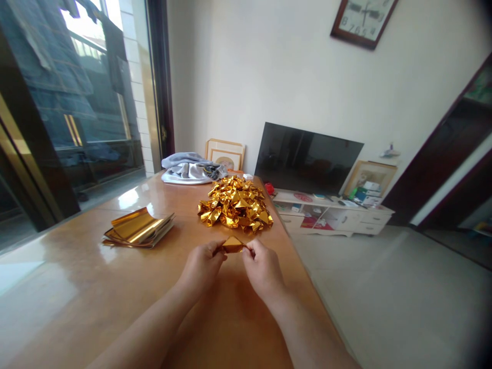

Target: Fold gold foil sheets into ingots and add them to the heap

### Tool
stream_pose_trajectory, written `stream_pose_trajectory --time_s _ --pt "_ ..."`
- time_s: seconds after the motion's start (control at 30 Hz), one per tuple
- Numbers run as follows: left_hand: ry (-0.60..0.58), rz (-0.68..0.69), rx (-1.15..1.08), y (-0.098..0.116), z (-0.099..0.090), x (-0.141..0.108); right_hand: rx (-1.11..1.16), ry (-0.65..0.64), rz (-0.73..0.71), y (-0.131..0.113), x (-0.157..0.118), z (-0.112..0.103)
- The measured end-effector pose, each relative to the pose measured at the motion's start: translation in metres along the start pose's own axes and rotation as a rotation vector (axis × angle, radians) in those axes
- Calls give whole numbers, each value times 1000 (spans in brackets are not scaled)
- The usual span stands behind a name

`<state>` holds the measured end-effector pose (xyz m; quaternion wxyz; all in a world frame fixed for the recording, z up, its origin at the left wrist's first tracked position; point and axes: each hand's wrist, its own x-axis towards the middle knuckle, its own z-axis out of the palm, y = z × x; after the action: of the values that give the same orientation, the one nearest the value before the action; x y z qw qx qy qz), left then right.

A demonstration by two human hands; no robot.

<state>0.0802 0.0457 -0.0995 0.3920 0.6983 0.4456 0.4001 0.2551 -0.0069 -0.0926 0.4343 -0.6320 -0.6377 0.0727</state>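
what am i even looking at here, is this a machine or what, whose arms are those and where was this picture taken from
There's no machine here, just a person working with bare hands. The single picture comes from a camera worn on their head, looking forward and down, so the forearms reaching in from the bottom are the wearer's own. Their left hand and right hand are pinching a small folded piece of gold foil between them. Just beyond it, on the glossy wooden table, lies a heap of folded gold foil pieces. To the left is a stack of gold foil sheets, and at the far end is a grey cloth.
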Motion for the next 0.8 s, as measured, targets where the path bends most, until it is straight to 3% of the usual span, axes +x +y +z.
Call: stream_pose_trajectory --time_s 0.33,0.8 --pt "-15 -11 20 1 0 0 -274 -55 -107 -7 -2 -3" --pt "-43 16 78 1 4 -1 -367 -98 -95 -4 -2 -2"
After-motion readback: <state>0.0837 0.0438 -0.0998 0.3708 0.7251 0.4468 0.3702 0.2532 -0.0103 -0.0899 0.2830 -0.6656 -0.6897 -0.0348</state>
